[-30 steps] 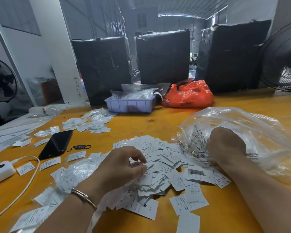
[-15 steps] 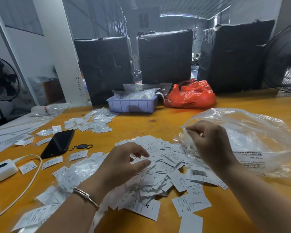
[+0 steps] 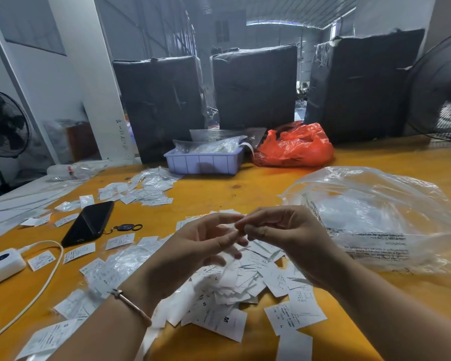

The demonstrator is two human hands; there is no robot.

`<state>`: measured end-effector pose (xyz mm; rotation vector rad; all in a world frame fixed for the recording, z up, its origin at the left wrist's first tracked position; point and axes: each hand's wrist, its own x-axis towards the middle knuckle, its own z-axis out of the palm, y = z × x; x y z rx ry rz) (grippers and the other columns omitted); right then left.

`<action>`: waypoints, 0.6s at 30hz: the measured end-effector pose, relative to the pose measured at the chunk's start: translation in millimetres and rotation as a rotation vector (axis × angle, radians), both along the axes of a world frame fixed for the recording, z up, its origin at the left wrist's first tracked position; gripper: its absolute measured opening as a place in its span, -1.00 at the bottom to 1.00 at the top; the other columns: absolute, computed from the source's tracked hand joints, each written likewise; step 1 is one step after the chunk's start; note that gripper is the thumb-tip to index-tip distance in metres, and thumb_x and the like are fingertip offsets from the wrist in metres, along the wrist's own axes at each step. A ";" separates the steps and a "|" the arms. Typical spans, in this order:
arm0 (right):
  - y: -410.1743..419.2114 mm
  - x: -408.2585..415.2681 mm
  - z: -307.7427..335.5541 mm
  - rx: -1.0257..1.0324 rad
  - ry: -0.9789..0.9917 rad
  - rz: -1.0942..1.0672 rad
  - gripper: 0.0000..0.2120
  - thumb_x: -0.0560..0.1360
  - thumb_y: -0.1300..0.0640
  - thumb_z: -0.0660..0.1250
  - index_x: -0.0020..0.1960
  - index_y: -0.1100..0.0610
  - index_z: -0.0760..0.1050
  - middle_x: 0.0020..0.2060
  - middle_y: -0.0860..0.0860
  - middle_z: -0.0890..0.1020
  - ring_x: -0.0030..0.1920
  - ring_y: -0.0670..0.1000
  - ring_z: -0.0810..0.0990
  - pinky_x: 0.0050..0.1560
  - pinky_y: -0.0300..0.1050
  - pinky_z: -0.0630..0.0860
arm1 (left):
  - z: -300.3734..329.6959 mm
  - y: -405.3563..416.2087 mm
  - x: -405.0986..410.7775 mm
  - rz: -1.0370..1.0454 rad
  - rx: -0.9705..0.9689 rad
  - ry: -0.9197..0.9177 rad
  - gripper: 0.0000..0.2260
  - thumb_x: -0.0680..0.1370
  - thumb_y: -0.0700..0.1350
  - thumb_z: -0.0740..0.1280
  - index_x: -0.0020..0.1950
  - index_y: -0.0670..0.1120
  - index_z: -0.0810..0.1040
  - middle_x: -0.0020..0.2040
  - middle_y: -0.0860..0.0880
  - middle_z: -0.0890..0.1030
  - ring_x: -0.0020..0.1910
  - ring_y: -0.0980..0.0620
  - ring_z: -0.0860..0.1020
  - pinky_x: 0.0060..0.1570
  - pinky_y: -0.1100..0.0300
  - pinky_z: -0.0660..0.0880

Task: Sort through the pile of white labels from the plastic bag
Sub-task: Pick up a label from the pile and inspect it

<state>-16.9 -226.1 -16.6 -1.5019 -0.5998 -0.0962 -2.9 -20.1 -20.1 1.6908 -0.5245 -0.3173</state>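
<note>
In the lower middle of the frame a pile of white labels (image 3: pixel 235 290) lies on the yellow surface (image 3: pixel 214 191), some with size letters such as M, S and XL. Above this pile the two hands meet. The left hand (image 3: pixel 193 251) has its fingers half curled, and its thumb and index finger reach toward the right hand (image 3: pixel 284 235), whose fingers are curled too. Between the fingertips of both hands there seems to be one small label, with a blurred white piece hanging below the left fingers, but I cannot tell which hand really holds it. A thin bracelet (image 3: pixel 130 303) is on the left wrist.

To the right of the hands, touching the edge of the pile, lies the clear plastic bag (image 3: pixel 375 217), crumpled, with printed text on it. In the left part of the frame more labels are scattered around a black phone (image 3: pixel 89 222), a key ring (image 3: pixel 125 227), a white charger (image 3: pixel 0 264) and its cable (image 3: pixel 47 277).

Farther, in the middle, stand a light purple tray (image 3: pixel 203 162) with clear packets and an orange bag (image 3: pixel 294 147) just beside it. Behind them are three black wrapped boxes (image 3: pixel 253 87), and one fan (image 3: pixel 3 123) at each side of the frame.
</note>
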 end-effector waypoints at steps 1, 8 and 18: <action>-0.6 0.4 -0.6 -0.012 0.000 -0.014 -0.88 0.41 0.33 0.40 -0.08 0.25 0.67 -0.18 0.14 0.71 -0.10 0.06 0.66 -0.01 -0.16 0.58 | 0.5 1.0 0.4 0.017 -0.021 -0.001 -0.70 0.47 -0.02 0.44 0.20 0.08 0.63 -0.03 -0.04 0.68 -0.08 0.06 0.64 -0.16 0.26 0.56; -5.7 4.8 -3.5 -0.066 0.012 -0.096 -0.87 0.44 0.34 0.39 -0.09 0.18 0.68 -0.21 0.08 0.71 -0.13 0.00 0.66 -0.09 -0.24 0.57 | 1.4 4.9 1.2 0.174 -0.145 0.016 -0.71 0.38 -0.17 0.44 0.09 -0.10 0.68 -0.12 -0.13 0.69 -0.22 0.05 0.61 -0.23 0.28 0.54; -6.2 14.2 -23.9 -0.933 -0.174 -0.499 -0.64 0.40 -0.07 0.45 0.17 -0.05 0.52 0.03 -0.15 0.50 0.05 -0.14 0.44 0.08 -0.11 0.47 | 2.2 2.4 1.2 0.343 -0.014 -0.040 -0.57 0.26 -0.11 0.55 0.12 -0.03 0.65 -0.28 -0.02 0.60 -0.26 0.08 0.58 -0.16 0.23 0.50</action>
